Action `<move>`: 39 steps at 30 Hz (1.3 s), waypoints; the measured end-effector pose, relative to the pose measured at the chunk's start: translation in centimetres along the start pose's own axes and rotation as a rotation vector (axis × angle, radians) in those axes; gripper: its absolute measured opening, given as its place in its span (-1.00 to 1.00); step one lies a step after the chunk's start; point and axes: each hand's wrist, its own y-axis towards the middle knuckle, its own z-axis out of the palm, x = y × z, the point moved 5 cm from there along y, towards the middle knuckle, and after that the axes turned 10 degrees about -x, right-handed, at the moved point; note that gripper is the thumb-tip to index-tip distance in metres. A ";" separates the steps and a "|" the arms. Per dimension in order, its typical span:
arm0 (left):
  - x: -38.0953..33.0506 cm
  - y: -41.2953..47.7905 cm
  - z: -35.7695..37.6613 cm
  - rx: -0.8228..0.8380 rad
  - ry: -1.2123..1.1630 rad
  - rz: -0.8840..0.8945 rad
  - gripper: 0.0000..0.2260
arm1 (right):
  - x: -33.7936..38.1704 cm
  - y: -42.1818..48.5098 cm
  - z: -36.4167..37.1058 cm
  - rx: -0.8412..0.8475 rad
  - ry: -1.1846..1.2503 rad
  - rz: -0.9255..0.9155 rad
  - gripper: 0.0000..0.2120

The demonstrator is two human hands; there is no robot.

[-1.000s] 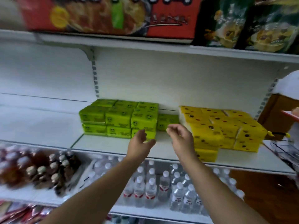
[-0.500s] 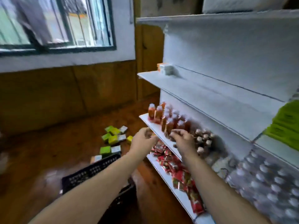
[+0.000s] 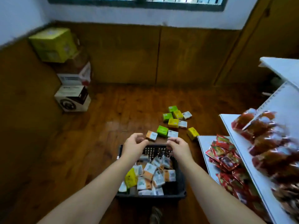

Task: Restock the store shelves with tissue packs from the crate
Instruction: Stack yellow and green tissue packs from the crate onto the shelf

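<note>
A black plastic crate (image 3: 182,185) stands on the wooden floor below me, filled with several white-and-orange tissue packs (image 3: 154,172) and one yellow pack (image 3: 130,177). My left hand (image 3: 135,147) and my right hand (image 3: 177,147) hover side by side over the crate's far rim, fingers loosely curled, holding nothing. Beyond the crate, several green, yellow and white tissue packs (image 3: 174,122) lie scattered on the floor.
White store shelves (image 3: 262,180) run along the right, bearing red snack sachets (image 3: 224,156) and blurred reddish bottles (image 3: 267,131). Stacked cardboard boxes (image 3: 72,88) stand in the far left corner by a wood-panelled wall. A shoe tip (image 3: 155,215) shows under the crate.
My view swung left from the shelf with green and yellow packs, down to the crate on the floor. Both hands stayed together in front of me, still holding nothing.
</note>
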 end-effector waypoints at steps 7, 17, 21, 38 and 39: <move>10.0 10.8 1.1 0.006 0.046 -0.261 -0.78 | -4.8 9.4 9.1 0.103 -0.206 0.150 -0.92; 37.2 21.7 8.4 0.165 0.241 -0.557 -0.70 | -31.7 17.4 20.5 0.127 -0.429 0.587 -0.83; 45.5 25.7 12.9 0.240 0.398 -0.487 -0.61 | -42.9 18.6 25.0 0.110 -0.383 0.784 -0.81; 40.6 24.7 15.6 0.154 0.108 -0.738 -0.51 | -39.7 17.3 21.9 0.030 0.230 1.018 -0.82; 38.2 24.3 15.4 0.187 0.042 -0.746 -0.50 | -37.1 17.4 20.2 0.044 0.230 0.948 -0.79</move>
